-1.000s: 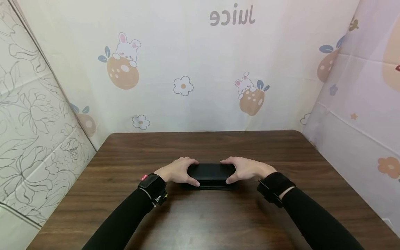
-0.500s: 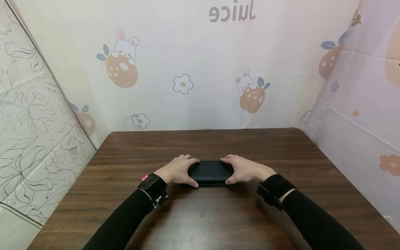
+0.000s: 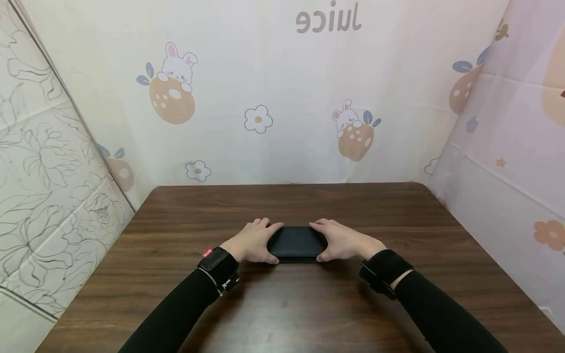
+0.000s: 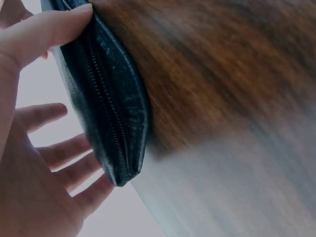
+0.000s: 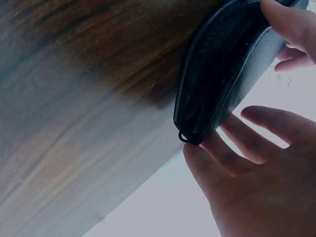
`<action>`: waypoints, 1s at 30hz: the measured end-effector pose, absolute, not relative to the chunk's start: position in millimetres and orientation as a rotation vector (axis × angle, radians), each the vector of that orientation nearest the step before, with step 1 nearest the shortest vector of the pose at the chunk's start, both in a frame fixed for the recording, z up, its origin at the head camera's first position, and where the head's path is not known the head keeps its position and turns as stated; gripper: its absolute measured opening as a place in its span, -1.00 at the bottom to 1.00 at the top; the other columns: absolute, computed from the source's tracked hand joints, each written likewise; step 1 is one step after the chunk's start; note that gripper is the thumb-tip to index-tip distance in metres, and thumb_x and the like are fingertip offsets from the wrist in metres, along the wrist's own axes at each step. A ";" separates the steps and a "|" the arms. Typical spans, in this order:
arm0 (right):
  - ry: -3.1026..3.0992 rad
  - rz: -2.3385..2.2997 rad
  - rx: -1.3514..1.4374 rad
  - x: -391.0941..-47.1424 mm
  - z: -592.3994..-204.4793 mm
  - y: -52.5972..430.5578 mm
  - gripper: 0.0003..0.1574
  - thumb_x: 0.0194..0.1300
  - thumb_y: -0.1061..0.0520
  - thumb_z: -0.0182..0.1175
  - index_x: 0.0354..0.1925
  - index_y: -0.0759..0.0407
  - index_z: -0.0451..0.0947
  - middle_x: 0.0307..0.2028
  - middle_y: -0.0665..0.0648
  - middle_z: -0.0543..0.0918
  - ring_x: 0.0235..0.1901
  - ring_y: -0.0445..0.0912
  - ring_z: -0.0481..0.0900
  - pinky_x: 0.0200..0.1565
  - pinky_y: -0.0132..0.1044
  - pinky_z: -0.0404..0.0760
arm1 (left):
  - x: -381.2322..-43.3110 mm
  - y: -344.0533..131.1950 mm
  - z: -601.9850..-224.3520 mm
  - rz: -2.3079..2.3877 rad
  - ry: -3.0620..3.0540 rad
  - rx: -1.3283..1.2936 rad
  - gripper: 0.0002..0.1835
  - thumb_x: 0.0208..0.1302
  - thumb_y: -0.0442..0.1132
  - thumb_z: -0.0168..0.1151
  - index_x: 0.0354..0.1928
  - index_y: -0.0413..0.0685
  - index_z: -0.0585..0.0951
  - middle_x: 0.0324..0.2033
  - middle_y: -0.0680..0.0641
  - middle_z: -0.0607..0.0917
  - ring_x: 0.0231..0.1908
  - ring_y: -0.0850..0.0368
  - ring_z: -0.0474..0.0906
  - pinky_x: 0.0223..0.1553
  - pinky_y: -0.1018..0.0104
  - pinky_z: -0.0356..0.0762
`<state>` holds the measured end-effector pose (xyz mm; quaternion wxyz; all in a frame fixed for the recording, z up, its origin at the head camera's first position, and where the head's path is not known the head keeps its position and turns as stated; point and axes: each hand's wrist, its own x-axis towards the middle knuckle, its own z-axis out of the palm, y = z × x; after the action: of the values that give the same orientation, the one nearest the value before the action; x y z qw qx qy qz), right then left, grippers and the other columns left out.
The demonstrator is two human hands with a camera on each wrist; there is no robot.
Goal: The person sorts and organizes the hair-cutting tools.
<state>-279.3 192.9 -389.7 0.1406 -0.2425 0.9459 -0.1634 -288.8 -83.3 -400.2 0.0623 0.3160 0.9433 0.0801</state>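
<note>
Your left hand (image 3: 251,242) and right hand (image 3: 347,240) hold the two ends of a black zip pouch (image 3: 297,242). The brown table (image 3: 287,304) is under it.

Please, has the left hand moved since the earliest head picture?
Yes, slightly: judged against the lower-left white flower printed on the curtain, the left hand has shifted rightward, towards the right hand.

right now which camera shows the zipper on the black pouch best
The left wrist view: the zipper shows distinct teeth along the black pouch. The right wrist view catches its other end, darker and fainter; in the head view it is too small to make out.
</note>
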 end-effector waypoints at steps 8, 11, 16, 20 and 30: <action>2.724 -0.465 -0.700 -276.1 -391.0 192.0 0.16 0.12 0.00 0.51 0.53 0.26 0.18 0.46 0.30 0.23 0.38 0.18 0.28 0.29 0.11 0.38 | -286.8 -76.3 -401.4 0.186 2.820 0.918 0.07 0.05 0.25 0.51 0.52 -0.07 0.30 0.32 -0.16 0.40 0.28 -0.12 0.35 0.28 -0.03 0.36; 2.722 -0.481 -0.699 -274.9 -390.7 191.7 0.14 0.13 0.01 0.50 0.53 0.26 0.19 0.47 0.31 0.23 0.38 0.18 0.28 0.28 0.11 0.38 | -286.7 -71.8 -401.9 0.162 2.826 0.917 0.09 0.03 0.30 0.49 0.51 -0.08 0.31 0.34 -0.12 0.42 0.31 -0.10 0.35 0.28 -0.09 0.34; 2.728 -0.475 -0.701 -273.7 -389.4 191.2 0.14 0.14 0.00 0.50 0.53 0.25 0.19 0.46 0.30 0.23 0.38 0.17 0.29 0.27 0.10 0.39 | -287.9 -65.2 -401.8 0.122 2.837 0.928 0.05 0.07 0.30 0.45 0.51 -0.09 0.32 0.34 -0.10 0.45 0.33 -0.08 0.35 0.30 -0.08 0.34; 2.729 -0.467 -0.694 -272.5 -389.0 191.6 0.13 0.14 0.00 0.49 0.53 0.26 0.19 0.47 0.30 0.22 0.39 0.19 0.28 0.28 0.13 0.38 | -287.5 -62.9 -400.8 0.121 2.834 0.944 0.00 0.09 0.26 0.45 0.48 -0.12 0.35 0.30 -0.12 0.47 0.30 -0.07 0.38 0.28 -0.02 0.38; 2.727 -0.478 -0.685 -271.2 -391.1 195.2 0.13 0.17 -0.08 0.49 0.53 0.26 0.20 0.48 0.28 0.21 0.43 0.19 0.23 0.31 0.15 0.35 | -287.1 -64.4 -399.7 0.085 2.841 0.958 -0.04 0.12 0.24 0.43 0.47 -0.11 0.38 0.31 -0.11 0.48 0.29 -0.05 0.41 0.24 0.05 0.45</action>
<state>-271.2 195.2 -391.1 0.1445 -0.2378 0.9461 -0.1657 -287.1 -64.4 -399.7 0.0709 0.3186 0.9448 0.0282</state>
